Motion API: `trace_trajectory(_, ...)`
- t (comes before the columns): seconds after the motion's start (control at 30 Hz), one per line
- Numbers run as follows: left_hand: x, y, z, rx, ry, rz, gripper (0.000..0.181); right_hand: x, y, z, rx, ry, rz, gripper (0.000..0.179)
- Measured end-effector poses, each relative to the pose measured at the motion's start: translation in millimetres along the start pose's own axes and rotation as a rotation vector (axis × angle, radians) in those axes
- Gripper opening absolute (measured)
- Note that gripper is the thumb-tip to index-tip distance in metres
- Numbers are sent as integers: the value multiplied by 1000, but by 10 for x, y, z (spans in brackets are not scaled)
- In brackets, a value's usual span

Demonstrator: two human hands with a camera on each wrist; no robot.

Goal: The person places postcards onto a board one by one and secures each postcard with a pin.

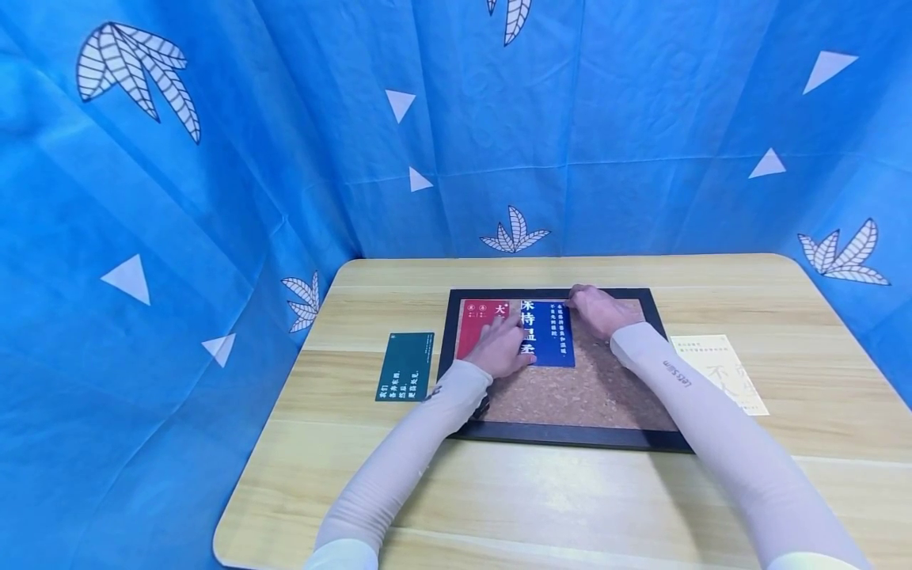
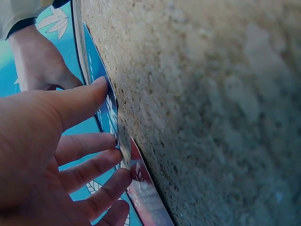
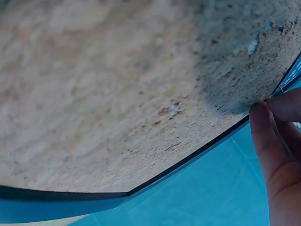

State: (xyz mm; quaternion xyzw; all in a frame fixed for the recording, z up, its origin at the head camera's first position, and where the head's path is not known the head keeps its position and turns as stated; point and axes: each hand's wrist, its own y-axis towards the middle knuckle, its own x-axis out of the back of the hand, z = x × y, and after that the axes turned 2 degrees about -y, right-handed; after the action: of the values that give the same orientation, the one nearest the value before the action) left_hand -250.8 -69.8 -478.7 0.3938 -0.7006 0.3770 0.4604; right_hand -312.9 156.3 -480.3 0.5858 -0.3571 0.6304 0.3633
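A blue card (image 1: pixel 549 336) with white characters lies on a black-framed cork board (image 1: pixel 563 400). My left hand (image 1: pixel 502 348) rests on its left part, fingers spread and fairly straight; the thumb and fingertips touch the blue card (image 2: pixel 96 61) in the left wrist view. Just left, partly under that hand, is a red card (image 1: pixel 473 317). My right hand (image 1: pixel 598 311) is at the blue card's upper right corner. In the right wrist view its fingertips (image 3: pixel 259 110) come together at the corner beside the frame; the exact contact is partly hidden.
A dark green card (image 1: pixel 404 366) lies on the wooden table (image 1: pixel 342 491) left of the board. A cream card (image 1: pixel 720 372) lies to the right, partly behind the right sleeve. Blue patterned cloth (image 1: pixel 456 119) hangs behind and at the left.
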Motion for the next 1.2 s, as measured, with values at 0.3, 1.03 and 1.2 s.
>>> trace_trajectory(0.3, 1, -19, -1, -18, 4, -13, 55, -40, -4, 17, -56, 5, 3, 24)
trace_trajectory(1.03, -19, 16, 26, -36, 40, -9, 53, -57, -30, 64, 89, -151, -84, 19)
trace_trajectory(1.2, -21, 17, 29, -35, 30, -11, 54, -61, -29, 59, 118, -197, -83, 18)
